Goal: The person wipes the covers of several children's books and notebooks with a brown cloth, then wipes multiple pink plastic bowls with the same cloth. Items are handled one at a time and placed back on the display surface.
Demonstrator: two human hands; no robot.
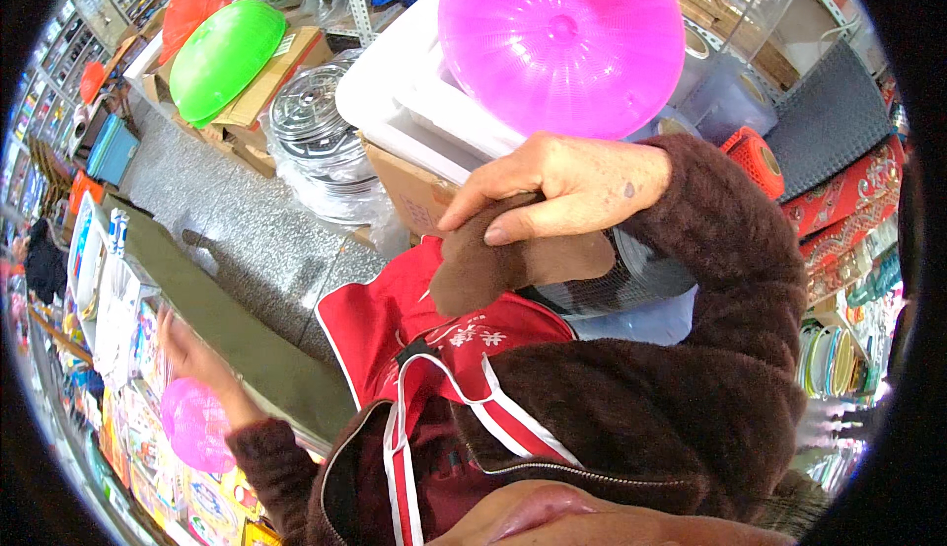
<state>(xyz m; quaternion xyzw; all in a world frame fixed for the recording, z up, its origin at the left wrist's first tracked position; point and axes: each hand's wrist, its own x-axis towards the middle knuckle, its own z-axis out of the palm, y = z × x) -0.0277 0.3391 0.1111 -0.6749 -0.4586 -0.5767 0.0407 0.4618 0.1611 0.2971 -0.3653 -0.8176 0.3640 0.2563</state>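
Observation:
My right hand (562, 187) grips soft brown flat pieces (473, 272) with rounded ends, perhaps insoles, in front of my chest. The thumb lies over the pieces, and the fingers hide part of them. Below them hangs the red apron (377, 309) that I wear, which bears white writing. Off to the left, my left hand (181, 342) reaches toward packaged goods (144, 354) on a display. It is blurred, and whether it touches or holds anything is unclear. Beside that wrist is a pink mesh basket (196, 424).
A large pink plastic basin or cover (562, 50) rests over a white foam box (414, 117) ahead. Plastic-wrapped metal coils (318, 139) stand on the speckled floor (222, 198). Farther off, a green cover (229, 61) lies on cardboard boxes. A dark green surface (244, 324) runs along the left.

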